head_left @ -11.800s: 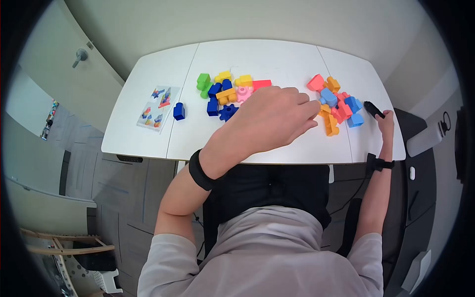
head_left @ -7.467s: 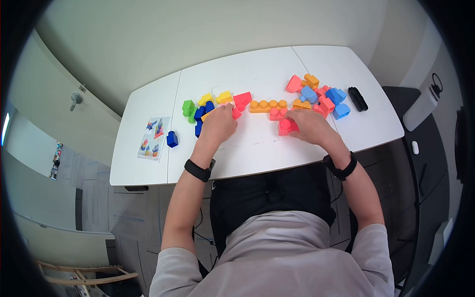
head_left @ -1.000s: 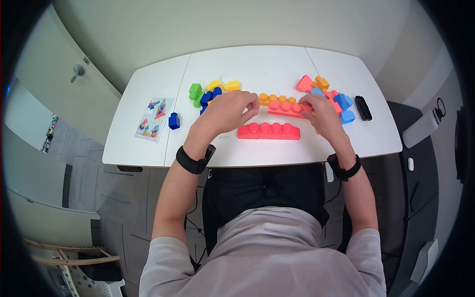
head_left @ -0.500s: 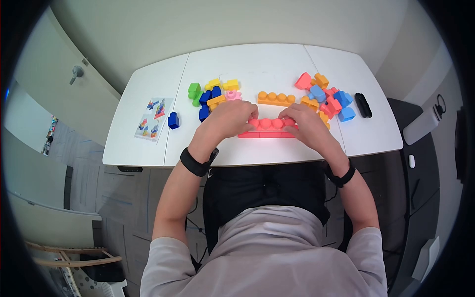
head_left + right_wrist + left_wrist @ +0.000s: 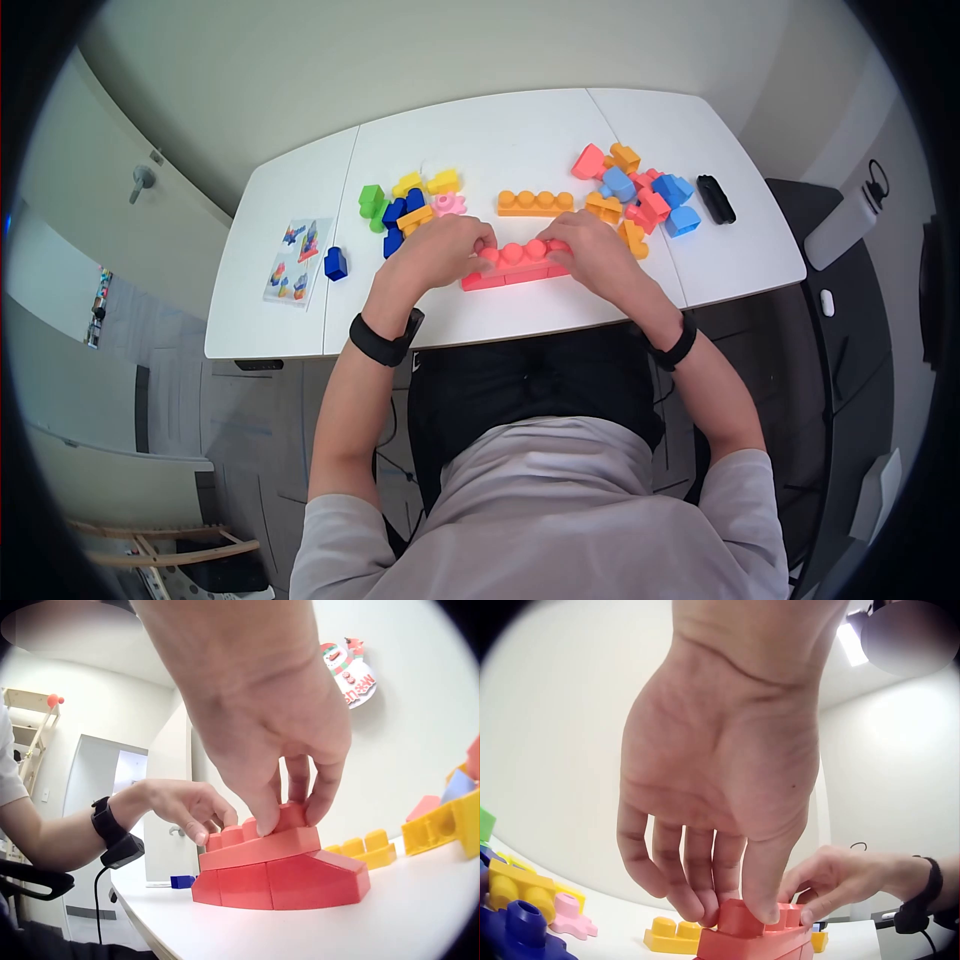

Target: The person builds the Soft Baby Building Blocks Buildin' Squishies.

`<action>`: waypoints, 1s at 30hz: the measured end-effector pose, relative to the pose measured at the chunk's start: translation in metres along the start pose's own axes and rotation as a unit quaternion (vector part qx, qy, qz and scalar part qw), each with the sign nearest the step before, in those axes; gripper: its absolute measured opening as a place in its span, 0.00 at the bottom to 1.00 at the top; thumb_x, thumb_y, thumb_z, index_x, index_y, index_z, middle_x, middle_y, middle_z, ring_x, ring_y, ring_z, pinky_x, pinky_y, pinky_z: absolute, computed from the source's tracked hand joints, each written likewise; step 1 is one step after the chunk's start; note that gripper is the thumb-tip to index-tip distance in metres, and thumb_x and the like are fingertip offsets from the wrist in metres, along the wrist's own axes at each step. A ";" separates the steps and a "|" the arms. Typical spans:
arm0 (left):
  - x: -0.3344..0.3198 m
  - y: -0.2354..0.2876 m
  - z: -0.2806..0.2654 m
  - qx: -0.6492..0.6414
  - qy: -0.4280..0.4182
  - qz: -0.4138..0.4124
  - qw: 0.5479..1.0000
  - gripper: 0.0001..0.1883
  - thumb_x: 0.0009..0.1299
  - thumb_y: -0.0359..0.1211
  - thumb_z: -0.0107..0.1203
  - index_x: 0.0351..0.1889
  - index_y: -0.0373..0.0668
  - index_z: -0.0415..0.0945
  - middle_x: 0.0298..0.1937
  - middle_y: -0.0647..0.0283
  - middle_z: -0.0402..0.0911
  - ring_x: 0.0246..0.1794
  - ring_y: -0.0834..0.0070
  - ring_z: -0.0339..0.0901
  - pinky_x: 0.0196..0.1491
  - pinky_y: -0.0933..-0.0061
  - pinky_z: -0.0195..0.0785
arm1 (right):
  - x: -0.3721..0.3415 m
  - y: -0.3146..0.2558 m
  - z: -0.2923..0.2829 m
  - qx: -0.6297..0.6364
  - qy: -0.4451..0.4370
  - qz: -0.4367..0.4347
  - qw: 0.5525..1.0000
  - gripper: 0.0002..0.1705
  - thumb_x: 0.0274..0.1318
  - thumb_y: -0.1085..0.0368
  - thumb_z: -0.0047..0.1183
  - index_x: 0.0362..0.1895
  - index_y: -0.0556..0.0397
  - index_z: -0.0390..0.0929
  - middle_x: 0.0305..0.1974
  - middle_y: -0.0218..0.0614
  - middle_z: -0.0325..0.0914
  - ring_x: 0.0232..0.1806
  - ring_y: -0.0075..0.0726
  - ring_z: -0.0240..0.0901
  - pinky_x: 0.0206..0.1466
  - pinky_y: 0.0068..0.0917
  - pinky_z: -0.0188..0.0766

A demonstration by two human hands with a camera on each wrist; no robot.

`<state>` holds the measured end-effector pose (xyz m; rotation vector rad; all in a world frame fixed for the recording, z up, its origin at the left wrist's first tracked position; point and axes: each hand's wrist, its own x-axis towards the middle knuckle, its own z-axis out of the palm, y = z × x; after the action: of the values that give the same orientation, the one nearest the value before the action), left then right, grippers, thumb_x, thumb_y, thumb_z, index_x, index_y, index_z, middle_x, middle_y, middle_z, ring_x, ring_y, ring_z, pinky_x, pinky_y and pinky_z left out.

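Note:
A long coral building block [image 5: 513, 252] with a row of studs lies on top of a red base [image 5: 277, 886] made of joined blocks with sloping ends, near the table's front edge. My left hand [image 5: 440, 250] pinches its left end, thumb and fingers at the end stud in the left wrist view. At the other end, my right hand [image 5: 602, 258] pinches the last stud between thumb and fingers. In the right wrist view the block sits close over the base, its underside along the base's top. A long orange block [image 5: 535, 204] lies just behind.
To the left are blue, green and yellow blocks [image 5: 443, 181], a pink flower-shaped piece [image 5: 449, 204], a lone blue block [image 5: 335, 263] and a picture sheet [image 5: 297, 262]. On the right lie coral, orange and light blue blocks [image 5: 683, 221] and a black case [image 5: 716, 199].
Half a second to a second ago my right hand brought the long coral block down from behind onto the red base, and my left hand took its left end. The base has since tilted slightly.

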<state>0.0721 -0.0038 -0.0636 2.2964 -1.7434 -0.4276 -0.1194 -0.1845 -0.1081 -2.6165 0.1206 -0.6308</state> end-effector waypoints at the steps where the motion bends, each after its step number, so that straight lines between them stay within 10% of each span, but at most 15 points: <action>1: -0.001 0.000 0.001 -0.001 0.001 0.003 1.000 0.13 0.68 0.32 0.68 0.48 0.38 0.86 0.42 0.57 0.88 0.45 0.63 0.85 0.50 0.66 0.77 | 0.000 0.002 -0.001 -0.002 0.002 0.000 1.000 0.13 0.54 0.70 0.65 0.46 0.54 0.88 0.42 0.42 0.84 0.50 0.51 0.79 0.55 0.42 0.78; 12: -0.022 -0.004 -0.039 -0.052 0.121 0.062 0.989 0.10 0.70 0.30 0.66 0.47 0.37 0.84 0.42 0.57 0.88 0.44 0.66 0.86 0.49 0.66 0.78 | 0.005 0.047 -0.088 -0.059 -0.020 0.203 0.977 0.19 0.60 0.63 0.69 0.54 0.57 0.85 0.45 0.41 0.87 0.44 0.38 0.83 0.51 0.33 0.79; 19: -0.034 -0.027 -0.067 -0.013 0.292 0.018 0.956 0.06 0.71 0.30 0.67 0.38 0.37 0.81 0.31 0.62 0.85 0.33 0.73 0.80 0.38 0.71 0.72 | 0.001 0.072 -0.106 -0.072 0.052 0.201 0.976 0.16 0.62 0.62 0.66 0.51 0.55 0.87 0.40 0.40 0.89 0.42 0.37 0.85 0.46 0.32 0.80; 30: -0.034 -0.036 -0.073 -0.019 0.302 -0.021 0.953 0.06 0.74 0.32 0.65 0.40 0.39 0.83 0.33 0.64 0.87 0.34 0.74 0.82 0.38 0.71 0.70 | 0.011 0.105 -0.111 -0.128 0.078 0.229 0.962 0.15 0.63 0.61 0.65 0.51 0.52 0.87 0.42 0.40 0.90 0.43 0.40 0.87 0.48 0.35 0.82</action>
<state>0.1225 0.0391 -0.0046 2.1245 -1.3617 0.2229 -0.1578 -0.3249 -0.0612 -2.6300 0.8827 -0.6854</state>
